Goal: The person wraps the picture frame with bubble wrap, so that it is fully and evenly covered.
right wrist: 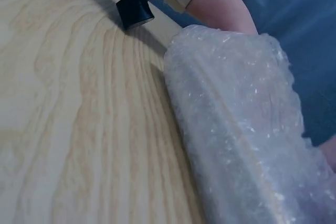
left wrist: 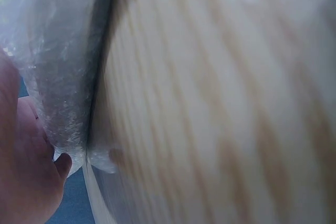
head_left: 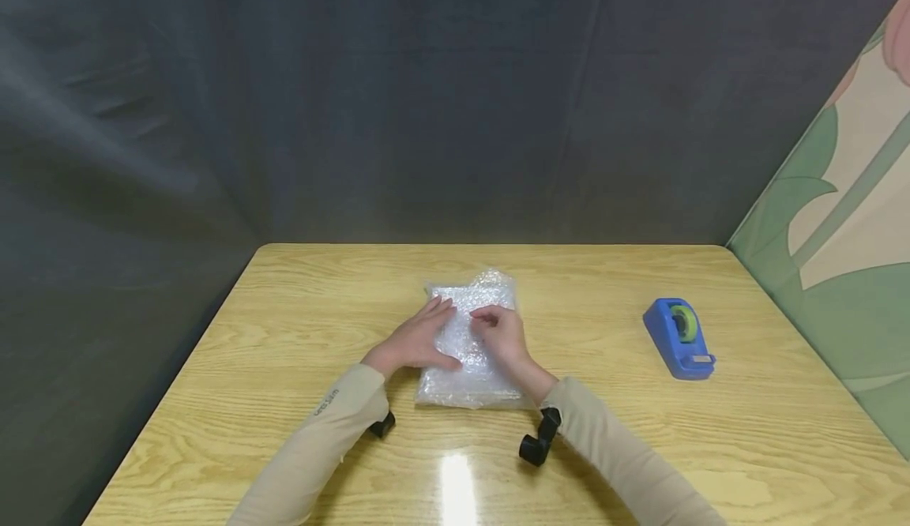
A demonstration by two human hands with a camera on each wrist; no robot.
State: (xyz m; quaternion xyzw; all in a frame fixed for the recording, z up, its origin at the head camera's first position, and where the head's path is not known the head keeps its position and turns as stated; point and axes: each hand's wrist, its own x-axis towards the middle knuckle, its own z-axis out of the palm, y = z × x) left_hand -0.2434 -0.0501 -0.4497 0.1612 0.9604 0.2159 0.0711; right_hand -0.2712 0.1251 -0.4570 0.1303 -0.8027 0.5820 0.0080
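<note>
A flat package in clear bubble wrap (head_left: 465, 388) lies on the table in front of the person. My left hand (head_left: 425, 338) rests on its left side, fingers extended and thumb spread apart. Over the right part of the wrap is my right hand (head_left: 503, 338), its fingers bent toward the middle; it is blurred, and whether it pinches anything does not show. In the right wrist view the bubble wrap (right wrist: 236, 129) forms a thick rounded edge. From the left wrist, the bubble wrap (left wrist: 63, 66) appears beside part of a hand (left wrist: 31, 177). What the wrap encloses is unclear.
A blue tape dispenser (head_left: 678, 340) with a green roll stands to the right on the wooden table (head_left: 298, 336). A dark curtain (head_left: 426, 99) hangs behind, and a floral-patterned cloth (head_left: 853, 273) borders the right side. Black wrist cameras jut below both sleeves.
</note>
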